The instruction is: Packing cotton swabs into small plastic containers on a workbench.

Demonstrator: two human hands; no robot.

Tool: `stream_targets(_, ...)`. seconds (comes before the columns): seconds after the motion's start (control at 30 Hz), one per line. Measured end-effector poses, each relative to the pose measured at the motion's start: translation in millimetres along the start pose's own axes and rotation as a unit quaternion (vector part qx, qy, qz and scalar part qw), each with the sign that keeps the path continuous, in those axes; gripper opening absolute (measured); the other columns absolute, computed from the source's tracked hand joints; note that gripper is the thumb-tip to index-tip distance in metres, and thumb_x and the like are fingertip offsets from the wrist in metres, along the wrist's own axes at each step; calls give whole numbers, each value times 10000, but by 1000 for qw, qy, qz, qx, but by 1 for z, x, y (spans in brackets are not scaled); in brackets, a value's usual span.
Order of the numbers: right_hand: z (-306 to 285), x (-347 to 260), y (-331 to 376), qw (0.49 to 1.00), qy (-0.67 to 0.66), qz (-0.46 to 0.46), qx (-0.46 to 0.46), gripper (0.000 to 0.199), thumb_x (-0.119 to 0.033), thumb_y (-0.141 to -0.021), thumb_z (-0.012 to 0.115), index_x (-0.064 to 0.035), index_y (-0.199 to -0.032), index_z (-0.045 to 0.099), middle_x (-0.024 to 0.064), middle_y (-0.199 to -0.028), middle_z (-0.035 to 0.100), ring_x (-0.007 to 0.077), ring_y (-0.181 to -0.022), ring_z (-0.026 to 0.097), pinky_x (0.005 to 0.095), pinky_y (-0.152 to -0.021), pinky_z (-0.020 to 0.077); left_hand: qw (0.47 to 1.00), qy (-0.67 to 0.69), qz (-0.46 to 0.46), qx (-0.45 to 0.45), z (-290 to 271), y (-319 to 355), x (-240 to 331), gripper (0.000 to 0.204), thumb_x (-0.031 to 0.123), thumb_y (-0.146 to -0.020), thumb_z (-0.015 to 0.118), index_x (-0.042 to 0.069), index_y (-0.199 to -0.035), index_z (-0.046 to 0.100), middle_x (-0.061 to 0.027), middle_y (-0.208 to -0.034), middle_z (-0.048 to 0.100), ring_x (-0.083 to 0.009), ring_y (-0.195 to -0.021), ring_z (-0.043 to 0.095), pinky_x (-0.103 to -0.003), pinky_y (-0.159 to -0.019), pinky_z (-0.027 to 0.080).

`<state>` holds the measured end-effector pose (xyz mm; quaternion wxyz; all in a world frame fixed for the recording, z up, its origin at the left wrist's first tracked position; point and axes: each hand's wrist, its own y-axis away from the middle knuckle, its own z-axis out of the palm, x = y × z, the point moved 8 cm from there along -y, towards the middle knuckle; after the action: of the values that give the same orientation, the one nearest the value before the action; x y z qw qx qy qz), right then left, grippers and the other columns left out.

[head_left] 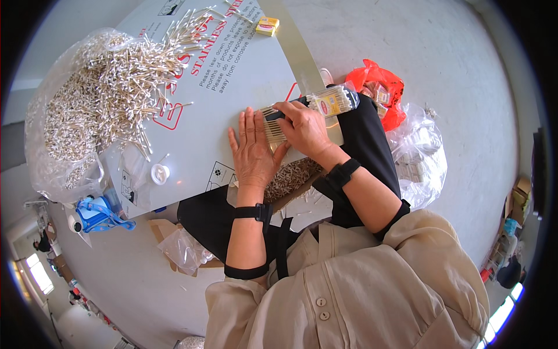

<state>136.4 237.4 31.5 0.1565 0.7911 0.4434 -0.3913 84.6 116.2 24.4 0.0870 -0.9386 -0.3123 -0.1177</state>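
At the table's near right edge, a row of cotton swabs (pixel 272 129) lies side by side under my hands. My left hand (pixel 253 148) rests flat over the left ends of the row, fingers stretched and slightly apart. Across the row, my right hand (pixel 305 129) bends its fingers onto the swabs; its palm side is hidden. Just beyond its knuckles lies a clear pack of cotton swabs (pixel 331 103) with a yellow and red label, reaching past the table edge. Below both hands, an open cardboard box (pixel 296 192) holds many loose swabs.
A large heap of swabs (pixel 110 99) spills from a clear bag at left. A small yellow box (pixel 267 26) and white round cup (pixel 160 174) stand on the table (pixel 232 87). Red bag (pixel 388 81) and clear bag (pixel 421 166) lie right; a blue bottle (pixel 94 216) lies lower left.
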Motion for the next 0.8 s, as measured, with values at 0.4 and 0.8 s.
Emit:
stream_targets(0.4,5,2,-12,999,25,-14,-25,132,-142,-825,648,-74,-937,663,110,-882,647,334,-755,644,417,-659,512,1000,1,-7,-6,1,0,-2,904,580,-847,596,46,-1498,265,-135,-1575,238,-283,-1476,169,-549,-1173,107)
stream_targets(0.8,18,-8,-96,988,98,-120,-2,40,-115,-835,623,-76,-839,615,113,-872,589,333,-782,625,426,-684,514,999,-21,11,-26,7,0,-3,776,508,-934,486,36,-1505,257,-138,-1582,219,-282,-1478,163,-532,-1175,91)
